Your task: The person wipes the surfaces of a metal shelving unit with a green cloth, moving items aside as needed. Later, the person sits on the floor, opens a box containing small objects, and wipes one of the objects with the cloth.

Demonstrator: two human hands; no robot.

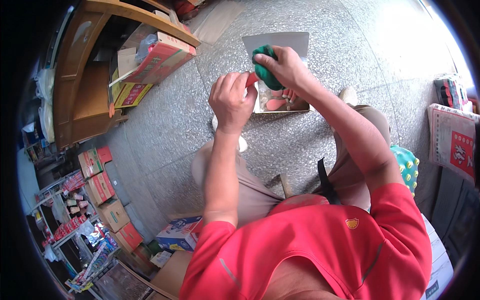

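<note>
My left hand (231, 101) is closed on a slim red piece (251, 79) that looks like a handle; its kind cannot be made out. In my right hand (291, 69) is a bunched green cloth (268, 75), pressed up against the red piece's far end. Both hands are held close together above an open box (284, 112) on the floor. Its pale lid (297, 41) stands raised at the far side. Inside lie a pink spoon-shaped thing (276, 104) and several small reddish and light pieces, partly hidden by my hands.
A wooden cabinet (80, 70) with a red carton (162, 57) stands at the far left. Shelves with packets (70, 227) and stacked cartons (112, 215) line the near left. Packaged goods (452, 135) are at the right. A teal, yellow-knobbed thing (404, 165) lies beside my right leg.
</note>
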